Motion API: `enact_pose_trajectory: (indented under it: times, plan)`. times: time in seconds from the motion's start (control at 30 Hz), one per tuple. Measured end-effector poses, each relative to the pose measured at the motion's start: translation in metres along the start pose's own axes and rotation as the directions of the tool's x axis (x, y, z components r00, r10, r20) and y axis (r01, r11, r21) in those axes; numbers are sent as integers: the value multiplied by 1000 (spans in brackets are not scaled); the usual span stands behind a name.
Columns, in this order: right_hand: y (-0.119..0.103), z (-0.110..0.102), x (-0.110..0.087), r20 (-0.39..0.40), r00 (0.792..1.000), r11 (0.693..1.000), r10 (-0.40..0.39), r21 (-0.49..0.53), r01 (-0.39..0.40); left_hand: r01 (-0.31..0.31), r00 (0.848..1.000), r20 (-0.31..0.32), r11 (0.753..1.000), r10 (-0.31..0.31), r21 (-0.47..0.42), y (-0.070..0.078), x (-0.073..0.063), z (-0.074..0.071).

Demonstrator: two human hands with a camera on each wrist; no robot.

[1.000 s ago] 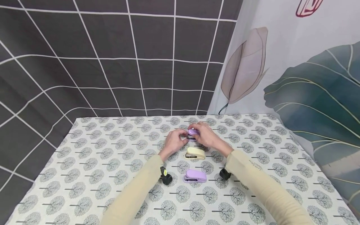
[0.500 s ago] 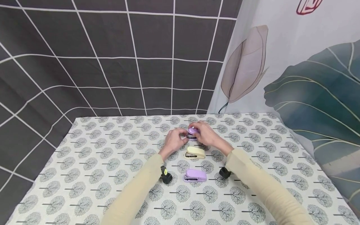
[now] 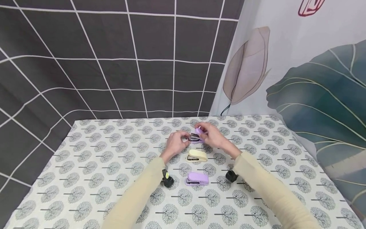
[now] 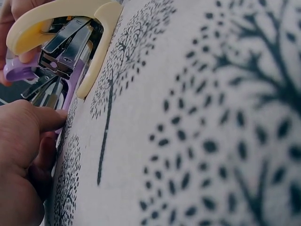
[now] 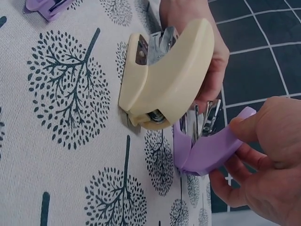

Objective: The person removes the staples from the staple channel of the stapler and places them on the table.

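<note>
The far purple stapler [image 3: 199, 130] lies between both hands, its top swung up and its metal magazine bared. My right hand [image 3: 213, 136] pinches the raised purple cover [image 5: 214, 150] between thumb and fingers in the right wrist view. At the stapler's front end, my left hand [image 3: 175, 143] pinches the low base, thumb against its tip in the left wrist view. Just nearer stands a cream stapler [image 3: 197, 155], its top raised above its base; it partly covers the purple one in both wrist views.
A second purple stapler [image 3: 197, 178] lies nearest the person, in line with the others and between the forearms. A tree-print cloth [image 3: 114, 190] covers the table. Behind it hangs a dark gridded curtain [image 3: 154, 76], with a leaf-patterned one [image 3: 288, 51] at the right.
My right hand has drawn back to the right with the far purple stapler's cover, opening it wider and baring more of the metal magazine. The left hand keeps its place at the front end.
</note>
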State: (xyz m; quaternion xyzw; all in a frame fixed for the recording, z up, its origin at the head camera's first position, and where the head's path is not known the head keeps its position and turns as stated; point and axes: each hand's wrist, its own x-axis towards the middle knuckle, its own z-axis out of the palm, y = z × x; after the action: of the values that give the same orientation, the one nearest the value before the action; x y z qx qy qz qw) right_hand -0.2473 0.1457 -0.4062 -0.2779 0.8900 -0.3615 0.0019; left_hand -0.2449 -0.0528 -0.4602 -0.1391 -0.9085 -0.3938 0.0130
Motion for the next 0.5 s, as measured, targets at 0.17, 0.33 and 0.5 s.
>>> enact_pose_trajectory:
  times: [0.17,0.33,0.5]
  plan:
    - [6,-3,-3,-19,1000,999,3,40,-3,-10,1000,-7,1000,10,14,0,2,1]
    - [12,-5,-8,-53,999,999,-3,45,6,-24,1000,-4,1000,24,18,0,2,0]
    - [17,-6,-12,-69,998,997,6,75,-1,-14,1000,12,1000,14,28,-1,2,0]
